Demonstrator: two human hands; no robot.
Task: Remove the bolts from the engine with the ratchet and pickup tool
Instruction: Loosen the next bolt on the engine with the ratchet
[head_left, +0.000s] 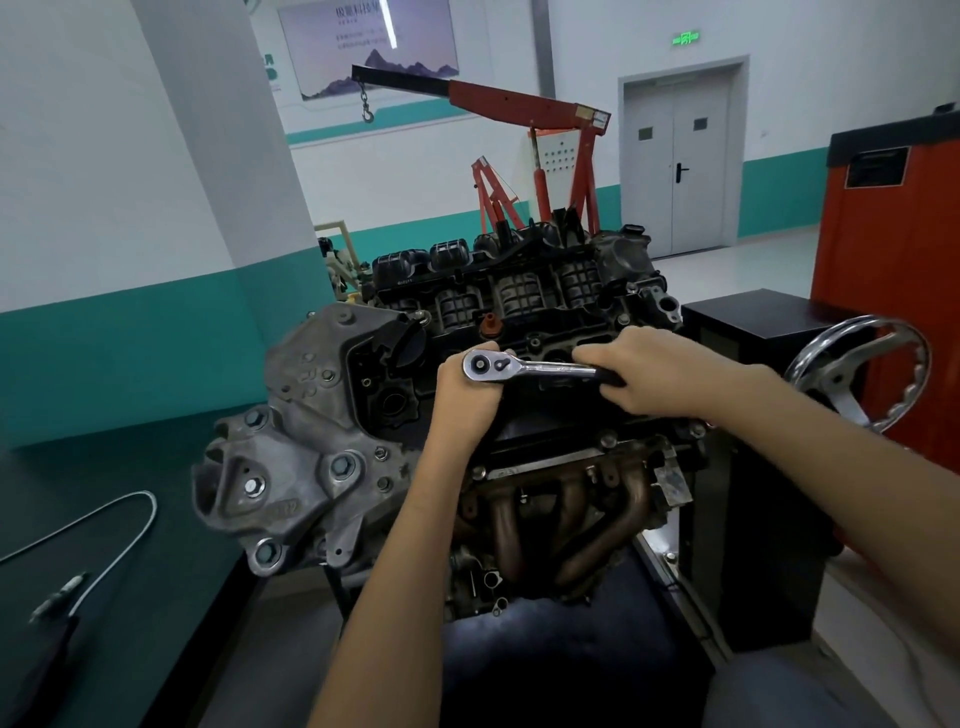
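Note:
An engine (322, 426) stands on a stand in front of me, black valve cover on top and rusty exhaust manifold (550, 525) facing me. A chrome ratchet (524, 366) lies level over the valve cover. My left hand (465, 400) is curled under the ratchet's head, hiding whatever sits beneath it. My right hand (660, 376) grips the ratchet's black handle. The flexible pickup tool (109, 530), a thin silver cable with a grip end, lies on the dark table at lower left.
A chrome handwheel (857, 374) sticks out at the right of the stand, beside a black box (753, 322) and an orange cabinet (904, 249). A red engine hoist (530, 109) stands behind the engine. A white pillar (218, 156) rises at left.

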